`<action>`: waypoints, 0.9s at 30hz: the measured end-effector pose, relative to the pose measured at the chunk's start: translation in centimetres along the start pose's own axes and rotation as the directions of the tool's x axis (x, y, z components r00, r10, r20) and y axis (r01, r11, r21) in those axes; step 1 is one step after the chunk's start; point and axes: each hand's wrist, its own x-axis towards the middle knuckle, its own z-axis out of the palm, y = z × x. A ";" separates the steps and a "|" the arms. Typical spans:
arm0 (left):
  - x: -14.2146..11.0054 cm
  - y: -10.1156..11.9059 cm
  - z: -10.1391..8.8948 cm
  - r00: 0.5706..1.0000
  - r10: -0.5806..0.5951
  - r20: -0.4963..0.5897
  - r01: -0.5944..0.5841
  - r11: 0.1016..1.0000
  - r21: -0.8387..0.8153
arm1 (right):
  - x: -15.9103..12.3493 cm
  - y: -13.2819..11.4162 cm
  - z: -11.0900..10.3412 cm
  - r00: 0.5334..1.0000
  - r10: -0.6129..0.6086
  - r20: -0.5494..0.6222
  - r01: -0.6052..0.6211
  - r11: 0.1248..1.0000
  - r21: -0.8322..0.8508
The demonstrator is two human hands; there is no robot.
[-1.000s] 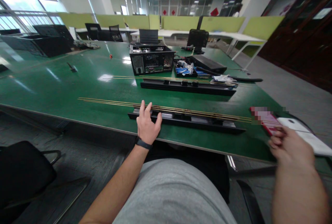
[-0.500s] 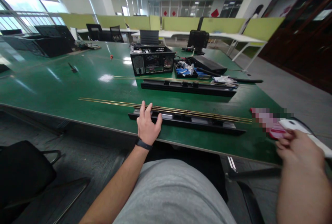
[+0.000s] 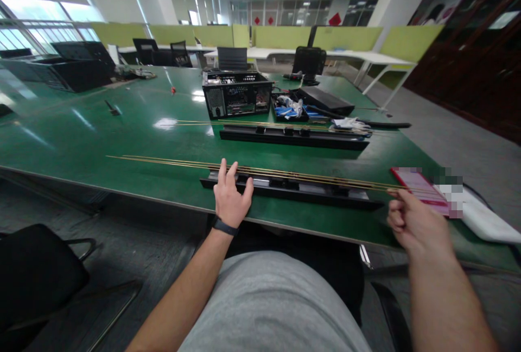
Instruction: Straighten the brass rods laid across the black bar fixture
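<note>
Several thin gold-coloured rods [image 3: 175, 163] lie lengthwise along a long black trough-like bar [image 3: 293, 192] at the near edge of the table. My left hand [image 3: 233, 194] rests on the left part of this bar with its fingers apart, the fingertips reaching over the rods. At the right end, my right hand [image 3: 419, 224] is closed in a pinch at the end of a gold rod; its fingertips partly hide the rod end. One rod's left tip sticks out past the others. Beyond my right hand lies a flat pink-and-red item [image 3: 419, 186], partly blurred out.
A second black bar [image 3: 293, 137] with gold rods lies farther back. Behind it stand an open computer case [image 3: 238, 96] and a box with blue-and-white gloves [image 3: 288, 106]. Another glove [image 3: 350, 125] lies to their right. A white object [image 3: 488, 221] sits at the right table edge.
My right hand has moved left from the pink-and-red item to the rod ends and pinches one there. One rod now reaches farther left. My left hand has stayed in place.
</note>
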 end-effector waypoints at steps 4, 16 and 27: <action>0.0 0.1 -0.1 1.000 0.002 -0.002 -0.002 1.000 0.003 | -1.3 0.7 1.3 0.998 0.014 0.063 -0.014 1.000 0.009; 0.0 0.2 -0.2 1.000 -0.009 0.014 0.009 1.000 -0.004 | -2.4 1.4 2.8 0.984 0.070 0.164 -0.058 0.996 -0.073; 0.1 0.2 -0.3 1.000 -0.014 0.019 0.014 1.000 -0.009 | -1.4 -0.1 1.5 0.993 0.074 0.088 -0.071 0.997 -0.032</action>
